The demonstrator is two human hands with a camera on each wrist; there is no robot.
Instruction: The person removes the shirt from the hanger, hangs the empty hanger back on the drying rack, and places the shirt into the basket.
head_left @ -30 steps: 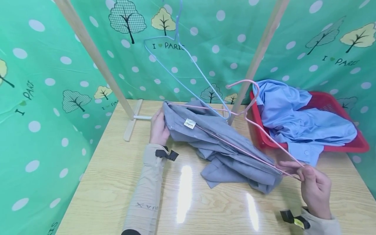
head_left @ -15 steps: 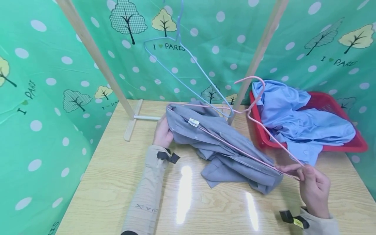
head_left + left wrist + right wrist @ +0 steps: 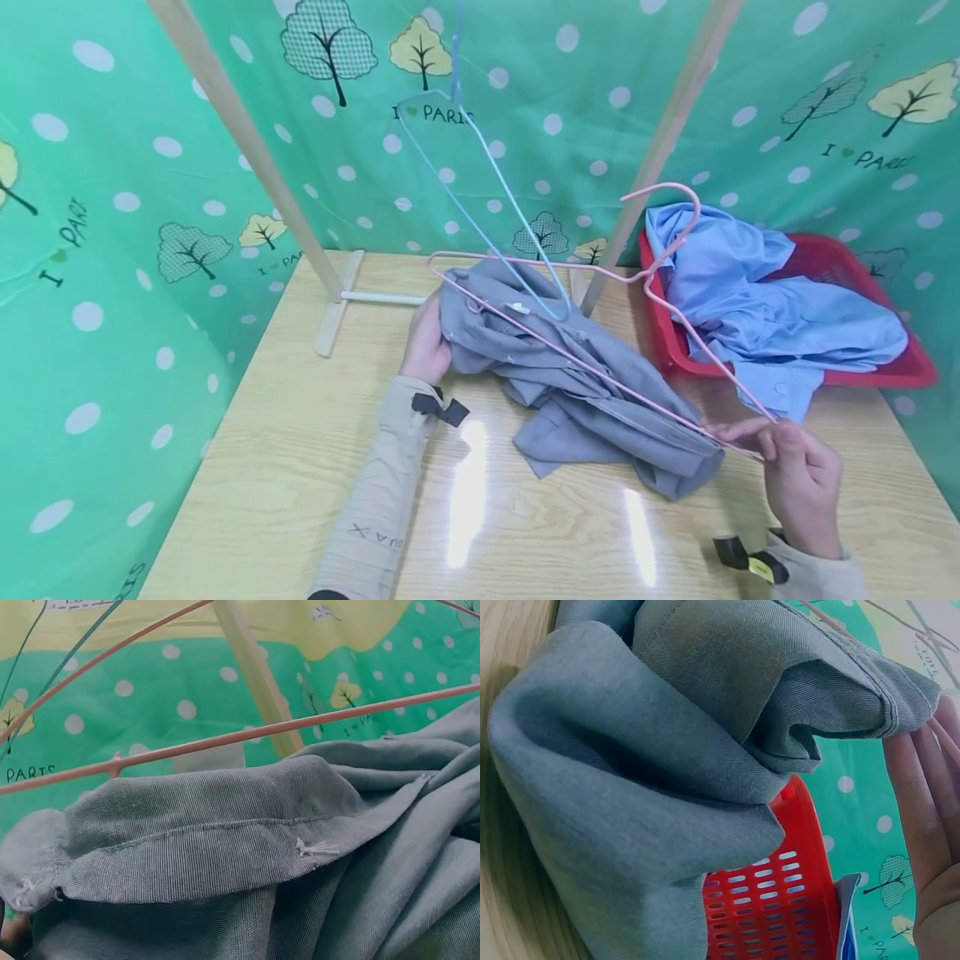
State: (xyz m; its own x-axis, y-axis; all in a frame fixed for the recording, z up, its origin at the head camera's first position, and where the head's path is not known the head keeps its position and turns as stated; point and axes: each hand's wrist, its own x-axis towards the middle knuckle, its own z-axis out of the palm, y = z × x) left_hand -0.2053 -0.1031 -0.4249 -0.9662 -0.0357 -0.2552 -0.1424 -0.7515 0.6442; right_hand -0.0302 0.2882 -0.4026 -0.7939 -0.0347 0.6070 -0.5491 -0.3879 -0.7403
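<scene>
A pink hanger [image 3: 678, 242] slants across a crumpled grey garment [image 3: 585, 417] with buttonholes and a small white label. My left hand [image 3: 427, 342] grips the garment's left end; in the left wrist view the hanger's bottom bar [image 3: 300, 724] passes above the cloth edge [image 3: 202, 847]. At the other end, my right hand [image 3: 802, 479] pinches the hanger's right corner between thumb and fingers. Its extended fingers lie against the garment's right end, as the right wrist view shows the hand [image 3: 930, 810] under the cloth tip. Most left fingers are hidden behind the cloth.
A blue hanger [image 3: 498, 179] hangs in front, its lower corner overlapping the garment in view. Wooden uprights [image 3: 247, 142] of a stand rise behind. A red basket [image 3: 911, 367] holding a light blue shirt [image 3: 795, 325] sits at the right on the wooden table [image 3: 285, 467].
The pink hanger's left corner has come out from the garment's left end and now lies over it; its hook shifted right. My left hand moved slightly right. The blue hanger swung.
</scene>
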